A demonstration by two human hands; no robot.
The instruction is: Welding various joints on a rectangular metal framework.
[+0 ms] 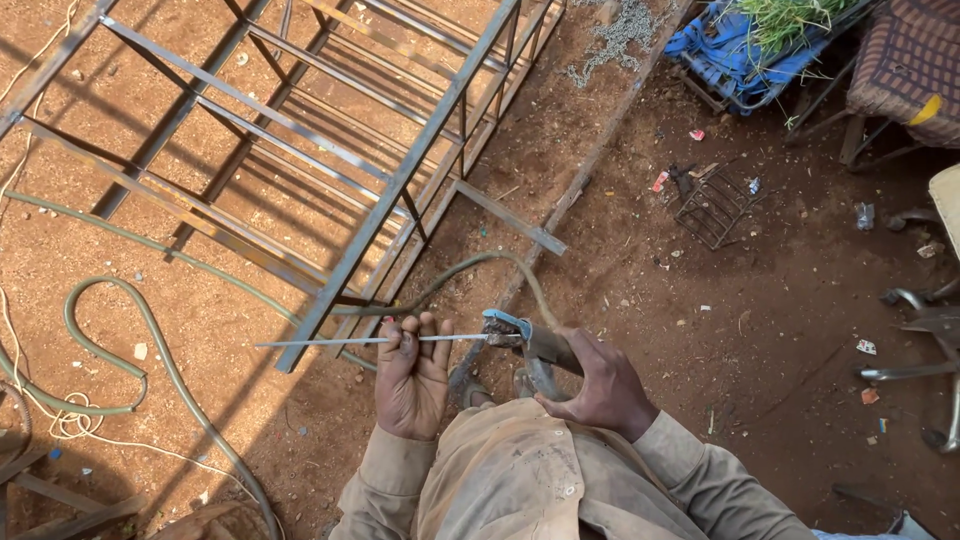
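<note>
My right hand (598, 384) grips the handle of a welding electrode holder (520, 334) with a blue jaw. A thin grey welding rod (340, 342) sticks out of the jaw to the left, level above the red dirt. My left hand (412, 376) pinches the rod near the jaw, fingers curled round it. The rod's far tip ends close to the lower corner of a grey steel frame (385, 195). A cable (470, 268) loops from the holder up toward the frame.
A green hose (150, 335) snakes over the ground at left. A long steel bar (600, 150) lies diagonally beside the frame. A small wire grid (712, 205), scrap bits and chair legs (920, 340) lie at right; blue sheeting (730, 45) at top.
</note>
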